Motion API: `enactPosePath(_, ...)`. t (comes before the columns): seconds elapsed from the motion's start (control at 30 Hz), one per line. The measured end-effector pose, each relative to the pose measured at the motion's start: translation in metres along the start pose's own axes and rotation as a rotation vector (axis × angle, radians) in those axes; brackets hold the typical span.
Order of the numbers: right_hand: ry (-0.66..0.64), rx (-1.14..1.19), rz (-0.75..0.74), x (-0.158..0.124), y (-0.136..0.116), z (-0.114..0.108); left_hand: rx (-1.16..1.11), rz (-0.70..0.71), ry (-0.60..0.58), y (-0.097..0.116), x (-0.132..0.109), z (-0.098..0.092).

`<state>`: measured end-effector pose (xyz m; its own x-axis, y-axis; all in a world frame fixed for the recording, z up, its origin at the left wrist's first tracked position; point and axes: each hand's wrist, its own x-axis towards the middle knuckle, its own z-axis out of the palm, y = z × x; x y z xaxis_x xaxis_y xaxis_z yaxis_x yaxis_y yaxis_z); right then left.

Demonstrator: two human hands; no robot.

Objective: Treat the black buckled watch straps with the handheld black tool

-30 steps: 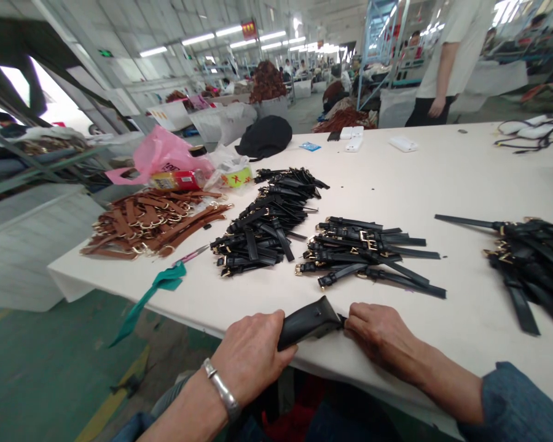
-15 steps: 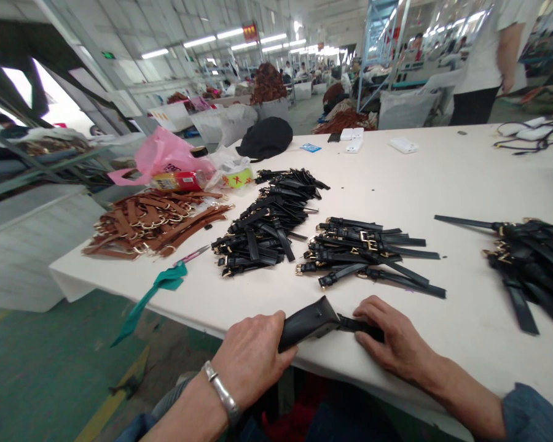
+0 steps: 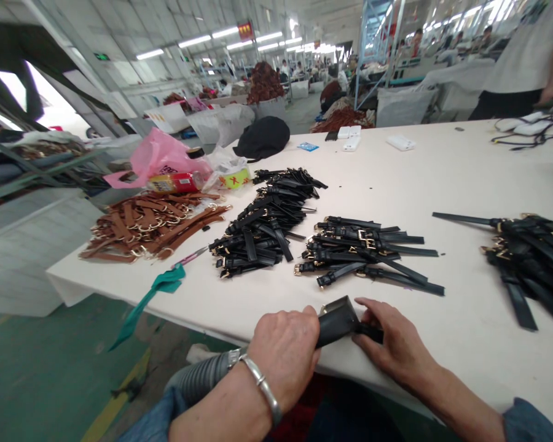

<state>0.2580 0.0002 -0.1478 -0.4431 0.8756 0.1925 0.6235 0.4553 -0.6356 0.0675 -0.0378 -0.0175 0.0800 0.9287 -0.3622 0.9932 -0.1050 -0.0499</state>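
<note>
My left hand (image 3: 286, 347), with a silver bangle at the wrist, is wrapped round a black tool (image 3: 338, 322) that has a broad, squared-off end. That end points right, close to the fingers of my right hand (image 3: 394, 334). My right hand pinches a short black strap (image 3: 371, 331) at the front of the table. Whether the tool touches the strap I cannot tell. Just beyond my hands lies a small pile of black buckled straps (image 3: 364, 248). A longer heap of black straps (image 3: 267, 215) lies to its left, and another pile (image 3: 534, 252) at the right.
Brown straps with metal rings (image 3: 152, 221) lie at the table's left, near pink-handled scissors (image 3: 196, 255) and a green cloth strip (image 3: 150, 298). Behind are a pink bag (image 3: 163, 156) and black cap (image 3: 262, 138). A grey corrugated hose (image 3: 200, 374) runs by my left forearm. A person (image 3: 520, 67) stands beyond the table.
My left hand has moved right with the black tool, bringing its end close to my right fingers. The hose has come into view. The person at the back right has shifted right.
</note>
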Motion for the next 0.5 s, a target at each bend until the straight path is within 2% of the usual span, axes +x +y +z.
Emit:
enactPosePath(0.13,-0.005,0.04,0.046,-0.001,0.003,0.002,0.022,0.01,0.01,0.0,0.006,-0.001)
enactPosePath(0.37,0.005,0.07,0.028,-0.003,0.005,0.003,0.047,-0.016,-0.045,-0.022,-0.007,0.003)
enactPosePath(0.5,0.016,0.081,0.052,-0.001,0.003,0.003,0.042,-0.01,-0.07,-0.01,-0.008,0.0)
